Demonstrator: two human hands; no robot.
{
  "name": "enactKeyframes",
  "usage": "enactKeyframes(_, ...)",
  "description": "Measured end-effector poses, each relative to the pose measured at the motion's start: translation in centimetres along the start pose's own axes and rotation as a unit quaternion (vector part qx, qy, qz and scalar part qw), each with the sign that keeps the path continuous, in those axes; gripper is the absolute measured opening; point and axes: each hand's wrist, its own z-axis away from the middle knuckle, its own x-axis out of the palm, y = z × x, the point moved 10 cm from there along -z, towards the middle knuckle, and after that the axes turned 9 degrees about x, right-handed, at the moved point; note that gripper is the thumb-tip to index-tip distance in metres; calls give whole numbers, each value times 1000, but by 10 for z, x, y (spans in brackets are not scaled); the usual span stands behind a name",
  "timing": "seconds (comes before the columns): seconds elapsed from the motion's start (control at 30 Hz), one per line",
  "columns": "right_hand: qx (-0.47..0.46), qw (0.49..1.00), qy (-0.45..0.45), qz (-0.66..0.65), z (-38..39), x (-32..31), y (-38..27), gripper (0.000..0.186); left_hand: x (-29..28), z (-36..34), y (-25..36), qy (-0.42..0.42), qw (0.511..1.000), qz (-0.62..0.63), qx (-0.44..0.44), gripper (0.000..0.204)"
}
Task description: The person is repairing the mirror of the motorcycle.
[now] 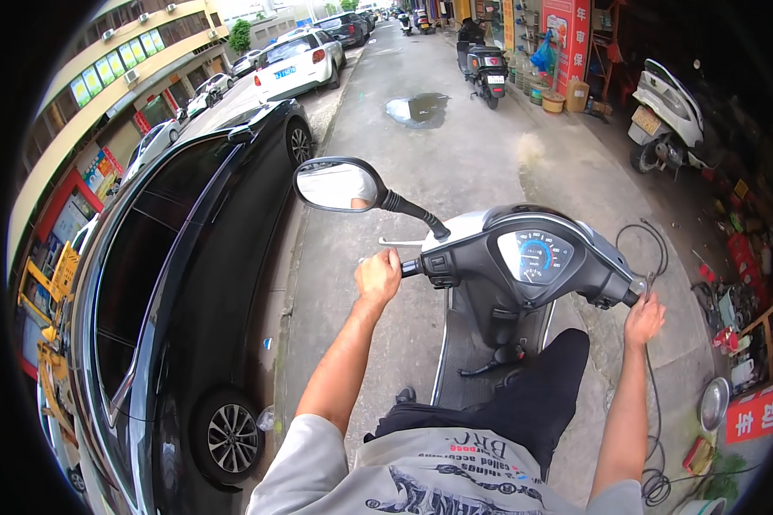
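Note:
I straddle a motor scooter whose black and white front cowl (pixel 472 227) stands ahead of me. My left hand (pixel 377 275) is wrapped round the left handlebar grip (pixel 412 268), just behind a silver brake lever (pixel 401 243). At the other end, my right hand (pixel 644 319) is closed round the right handlebar grip (pixel 630 298). Between them sits a speedometer (pixel 534 257) with a blue-marked dial. One round mirror (pixel 336 184) rises from the left side on a black stalk. My right leg (pixel 532 382), in dark trousers, is over the dark footboard.
A black car (pixel 206 249) is parked close on my left, with a white car (pixel 299 65) beyond it. A puddle (pixel 418 111) lies ahead. On the right stand a dark scooter (pixel 483 70), a white scooter (pixel 672 116), a loose black hose (pixel 659 249) and shop clutter (pixel 747 292).

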Motion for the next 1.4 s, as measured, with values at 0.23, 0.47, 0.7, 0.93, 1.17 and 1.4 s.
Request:
enactKeyframes(0.23,-59,998,-6,2,0,-14,-10,14,7,-1,21,-62,996,-62,13,45)
enactKeyframes(0.47,-53,997,-51,-28,2,-14,-28,14,0,0,49,-36,996,-81,33,50)
enactKeyframes(0.7,-25,997,-70,-14,0,-18,-26,15,4,1,45,-23,995,-85,39,49)
enactKeyframes(0.93,-51,997,-52,-21,-12,-13,-33,14,7,17,41,-23,996,-86,15,43)
enactKeyframes(1.17,-94,995,-17,-40,-16,-2,-52,15,-3,34,25,-19,995,-96,-19,43)
enactKeyframes(1.4,-72,997,-17,-38,-13,-9,-30,15,6,31,37,-25,998,-52,-6,37)
